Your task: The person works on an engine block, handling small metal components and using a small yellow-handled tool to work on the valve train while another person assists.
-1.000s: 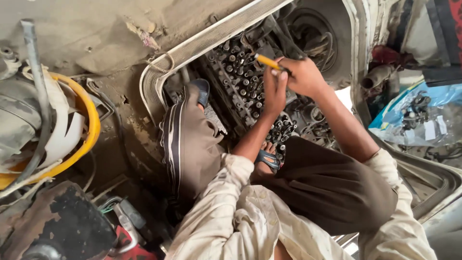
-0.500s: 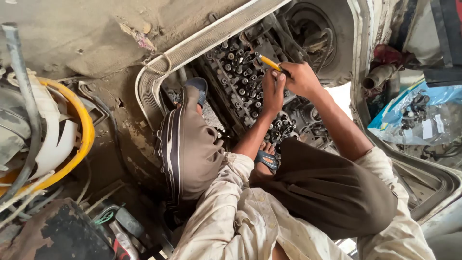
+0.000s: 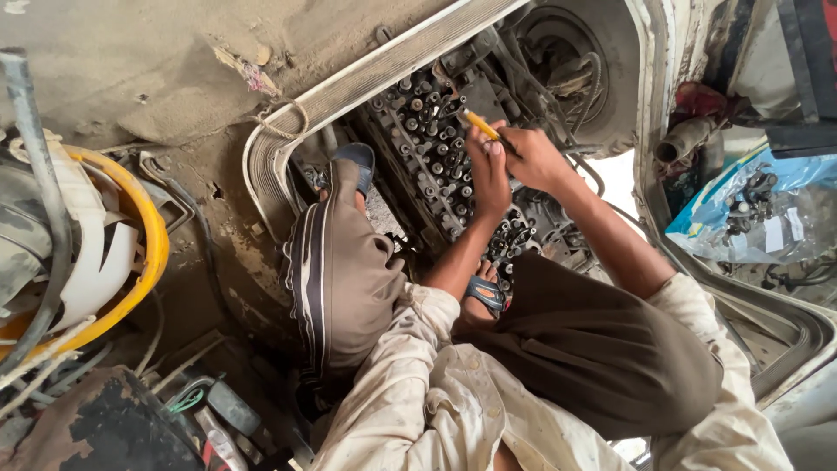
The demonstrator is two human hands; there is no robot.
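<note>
While both hands grip a yellow-handled screwdriver [image 3: 481,125], right hand [image 3: 534,157] clenched, left hand [image 3: 488,170] steadying: engine head [image 3: 427,148] adjustment; next needs steady turning.

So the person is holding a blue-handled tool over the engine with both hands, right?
Not quite. The head view shows the tool's handle is yellow, not blue. The rest holds: the right hand and the left hand are together on it, above the engine.

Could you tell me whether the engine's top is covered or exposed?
Exposed: the engine top shows bare rows of valve springs and bolts, with no cover over them.
</note>
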